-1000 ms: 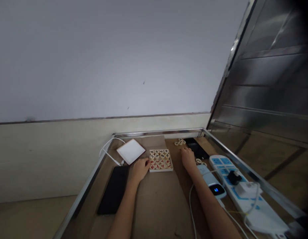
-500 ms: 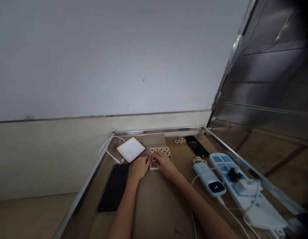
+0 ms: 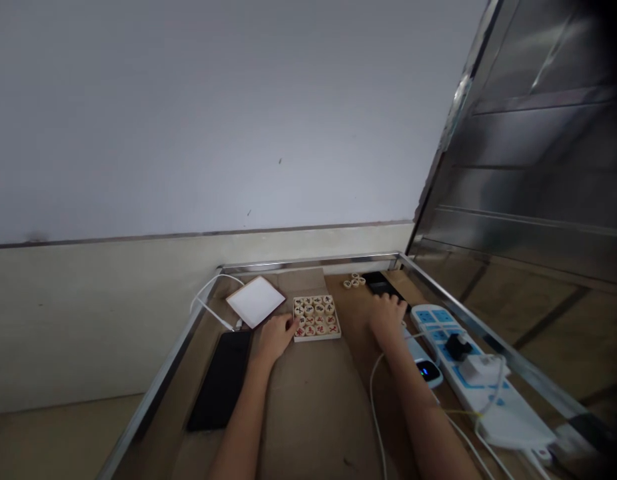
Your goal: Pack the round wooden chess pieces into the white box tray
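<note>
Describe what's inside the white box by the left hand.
The white box beside the left hand holds rows of round pieces, black-marked at the back, mostly red-marked at the front. Whatever lies beneath them, box floor or another layer, is covered.

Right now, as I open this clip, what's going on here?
A person sits or stands at a table; which one is not shown. The left hand is at the left edge of a shallow white box of round pieces marked in black or red. The right hand is away from the box, beside a dark phone; whether it grips anything is unclear. A few loose pieces lie beyond it.
</note>
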A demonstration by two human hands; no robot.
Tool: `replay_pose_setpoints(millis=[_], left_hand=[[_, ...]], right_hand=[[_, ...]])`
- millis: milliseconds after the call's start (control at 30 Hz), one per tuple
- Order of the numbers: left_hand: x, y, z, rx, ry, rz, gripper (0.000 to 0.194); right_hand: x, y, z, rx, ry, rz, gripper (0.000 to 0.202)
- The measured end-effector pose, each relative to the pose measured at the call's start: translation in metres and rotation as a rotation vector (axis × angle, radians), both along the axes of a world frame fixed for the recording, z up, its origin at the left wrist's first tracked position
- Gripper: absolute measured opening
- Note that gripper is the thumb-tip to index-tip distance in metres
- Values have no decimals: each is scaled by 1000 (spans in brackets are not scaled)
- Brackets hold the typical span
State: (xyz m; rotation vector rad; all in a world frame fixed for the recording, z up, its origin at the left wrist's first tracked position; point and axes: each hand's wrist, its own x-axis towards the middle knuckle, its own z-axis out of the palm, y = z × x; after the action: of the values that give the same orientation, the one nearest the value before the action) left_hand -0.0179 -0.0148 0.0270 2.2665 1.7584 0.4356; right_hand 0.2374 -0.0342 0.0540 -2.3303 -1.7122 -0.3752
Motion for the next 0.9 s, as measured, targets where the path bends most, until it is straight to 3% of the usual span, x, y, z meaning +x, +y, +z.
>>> replay_pose_setpoints(millis=[133, 400, 500, 667, 900], left_hand=[[0, 0, 0, -2, -1, 4, 41], [-1, 0, 0, -8, -15, -8, 40], [1, -1, 2, -21, -12, 3, 41], [2, -2, 3, -1, 16, 10, 41], [1, -1, 0, 32, 25, -3, 42]], right_hand=[[22, 0, -13, -149, 19, -88, 35], [5, 12, -17, -177, 92, 86, 25], [-13, 15, -12, -89, 170, 247, 23], [-53, 10, -12, 6, 306, 669, 25], [-68, 10, -28, 9, 340, 835, 15]])
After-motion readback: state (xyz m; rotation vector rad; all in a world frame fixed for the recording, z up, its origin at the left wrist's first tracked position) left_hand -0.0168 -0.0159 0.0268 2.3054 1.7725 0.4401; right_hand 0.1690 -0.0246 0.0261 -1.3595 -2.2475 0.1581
